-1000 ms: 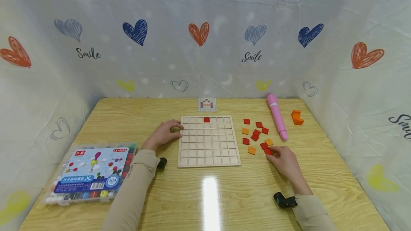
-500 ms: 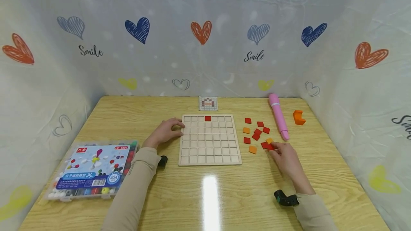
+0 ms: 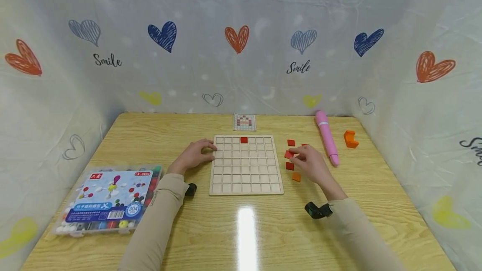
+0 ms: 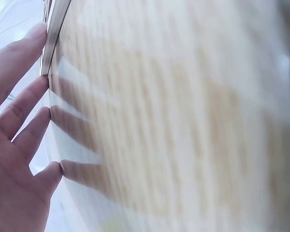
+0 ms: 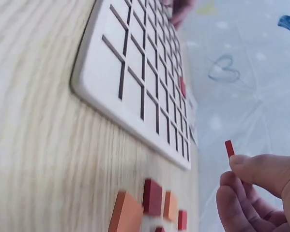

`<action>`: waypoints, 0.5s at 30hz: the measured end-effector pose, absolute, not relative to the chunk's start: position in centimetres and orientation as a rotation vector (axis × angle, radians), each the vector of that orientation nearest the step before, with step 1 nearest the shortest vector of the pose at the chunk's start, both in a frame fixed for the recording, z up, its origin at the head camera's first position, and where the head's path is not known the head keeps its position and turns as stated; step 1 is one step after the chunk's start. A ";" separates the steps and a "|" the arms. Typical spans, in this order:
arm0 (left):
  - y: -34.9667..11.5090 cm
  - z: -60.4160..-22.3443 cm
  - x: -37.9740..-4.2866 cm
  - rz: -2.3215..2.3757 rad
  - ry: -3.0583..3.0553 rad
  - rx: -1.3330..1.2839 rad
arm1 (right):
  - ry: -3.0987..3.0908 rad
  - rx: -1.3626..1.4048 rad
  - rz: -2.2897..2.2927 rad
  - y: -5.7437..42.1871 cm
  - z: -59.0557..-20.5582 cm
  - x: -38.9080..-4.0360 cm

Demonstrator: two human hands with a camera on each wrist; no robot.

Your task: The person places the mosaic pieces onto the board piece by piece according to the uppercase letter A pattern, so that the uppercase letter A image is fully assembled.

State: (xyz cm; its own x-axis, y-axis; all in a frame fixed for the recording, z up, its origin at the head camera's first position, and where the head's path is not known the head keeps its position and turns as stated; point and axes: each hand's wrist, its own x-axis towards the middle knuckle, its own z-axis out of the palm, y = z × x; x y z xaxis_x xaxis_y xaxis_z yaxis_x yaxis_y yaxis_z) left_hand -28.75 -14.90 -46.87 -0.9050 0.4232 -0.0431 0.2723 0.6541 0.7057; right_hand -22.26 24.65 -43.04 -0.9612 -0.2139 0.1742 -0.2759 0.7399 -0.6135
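A wooden grid board [image 3: 246, 166] lies mid-table, with one red tile [image 3: 244, 140] in its top row. Against the board's left edge rest the thumb and fingertips of my left hand [image 3: 193, 156], the fingers loosely bent; the left wrist view shows them at the board's side. My right hand [image 3: 312, 164] pinches a red square tile [image 5: 229, 148] between thumb and fingers, raised over the loose tiles right of the board. Below it lie another red tile [image 3: 289, 166] and an orange tile [image 3: 296, 177]. The hand hides several other loose tiles.
A small pattern card [image 3: 244, 122] lies behind the board. To the right are a pink pen-shaped tube [image 3: 326, 137] and an orange plastic piece [image 3: 351, 139]. A clear-lidded molecular model box [image 3: 109, 200] stands at the left. Printed cloth walls enclose the table's back and sides.
My right hand has picked a red tile from the right of the loose group and carried it left toward the board. My left hand has stayed at the board's edge.
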 end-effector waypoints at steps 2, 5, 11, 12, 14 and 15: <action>-14.9 -46.9 -28.8 1.090 2.669 0.573 | -2.882 0.457 1.053 23.6 -43.0 -23.3; -14.9 -47.1 -28.8 1.087 2.677 0.588 | -2.933 0.497 1.083 21.8 -43.1 -24.7; -15.0 -47.2 -28.9 1.060 2.694 0.592 | -3.006 0.540 1.166 17.9 -43.8 -27.4; -15.0 -47.2 -28.8 1.059 2.695 0.591 | -3.012 0.559 1.173 17.3 -44.0 -27.8; -15.0 -47.2 -28.8 1.066 2.690 0.583 | -3.026 0.584 1.181 16.2 -44.4 -28.5; -15.0 -47.2 -28.8 1.071 2.686 0.577 | -3.028 0.597 1.186 15.6 -44.6 -28.9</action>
